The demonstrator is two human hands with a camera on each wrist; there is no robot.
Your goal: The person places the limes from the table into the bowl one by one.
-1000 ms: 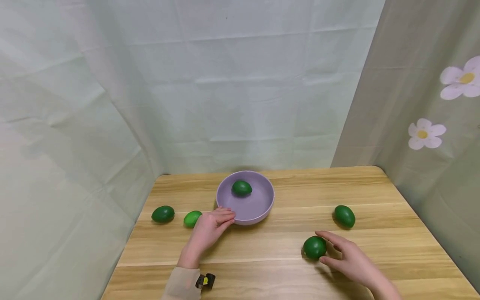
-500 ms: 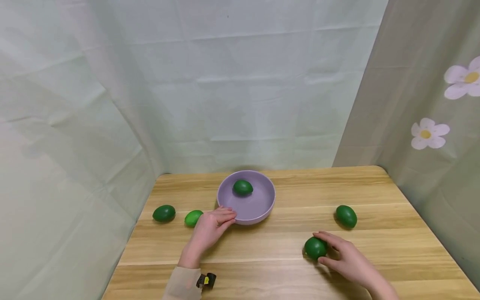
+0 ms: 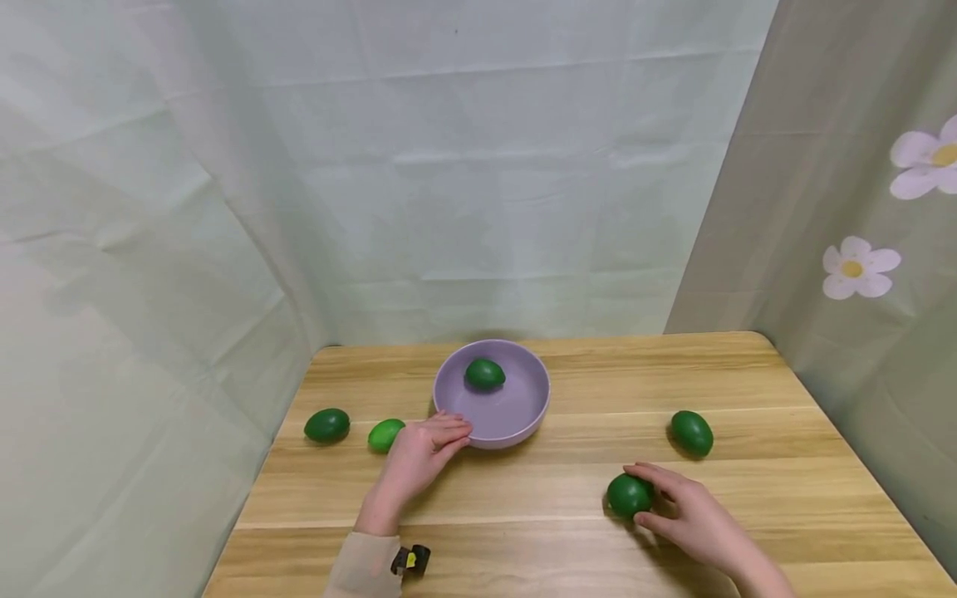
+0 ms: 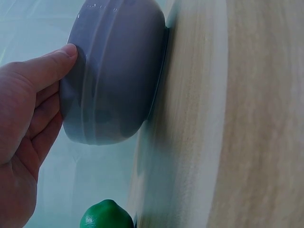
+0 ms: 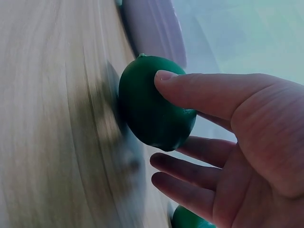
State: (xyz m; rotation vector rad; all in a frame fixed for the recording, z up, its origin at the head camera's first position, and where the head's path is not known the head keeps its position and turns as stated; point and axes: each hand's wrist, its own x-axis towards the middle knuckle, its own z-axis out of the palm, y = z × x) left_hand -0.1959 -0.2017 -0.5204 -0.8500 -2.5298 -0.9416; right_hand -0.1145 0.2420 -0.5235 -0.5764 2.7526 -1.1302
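Note:
My left hand (image 3: 422, 448) grips the near left rim of a purple bowl (image 3: 523, 419), thumb outside and fingers over the edge. The left wrist view shows the thumb on the outer wall of that bowl (image 4: 118, 71), whose base stands on the table. One dark green lime (image 3: 484, 374) lies inside it. On the right, my right hand (image 3: 691, 515) pinches another dark green lime (image 3: 629, 495) between thumb and fingers. Close up in the right wrist view, the thumb presses the side of this lime (image 5: 147, 104), low over the wood, while two lower fingers extend free.
A dark green lime (image 3: 691, 433) lies behind my right hand. Left of the bowl are a brighter green lime (image 3: 385, 435), partly behind my left hand, and a dark one (image 3: 326, 425). Pale curtains (image 3: 486, 208) hang behind the wooden table (image 3: 523, 531).
My right thumb and fingertips have drawn in slightly round the lime. The left hand stays on the bowl's rim, and the whole head view has shifted a touch.

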